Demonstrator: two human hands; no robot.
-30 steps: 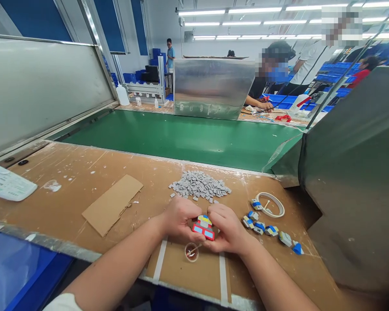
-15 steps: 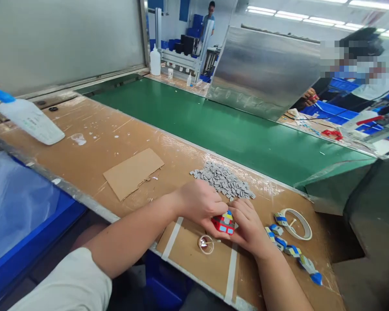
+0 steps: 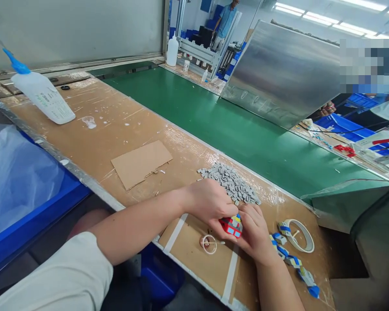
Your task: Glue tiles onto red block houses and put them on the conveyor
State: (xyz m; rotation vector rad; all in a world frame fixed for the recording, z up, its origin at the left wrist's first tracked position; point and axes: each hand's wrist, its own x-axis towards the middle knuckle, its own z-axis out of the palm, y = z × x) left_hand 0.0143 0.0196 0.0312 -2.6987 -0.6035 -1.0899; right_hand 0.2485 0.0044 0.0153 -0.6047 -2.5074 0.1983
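Observation:
Between my two hands is a small red toy vehicle [image 3: 232,227] with light blue windows, a grey band and a yellow and blue top. My left hand [image 3: 210,203] closes on its left side, while the fingers of my right hand [image 3: 254,229] grip it from the right. Fingers hide part of the toy. Just beyond them lies a heap of small grey plastic pieces [image 3: 230,179]. Below the toy stands a small clear cup [image 3: 208,244] with a white-tipped stick across it, on a cardboard sheet [image 3: 194,259] with white tape strips.
Several blue, white and yellow toy pieces [image 3: 282,252] lie at the right beside a white ring [image 3: 307,242]. A cardboard piece [image 3: 142,164] and a blue-tipped bottle [image 3: 47,97] are on the left. Behind runs a green belt [image 3: 194,112]; a person [image 3: 226,21] stands beyond.
The view has shifted, so the bench appears further right. Both hands keep hold of the red toy vehicle with little change in grip. The person in the background stands more in view.

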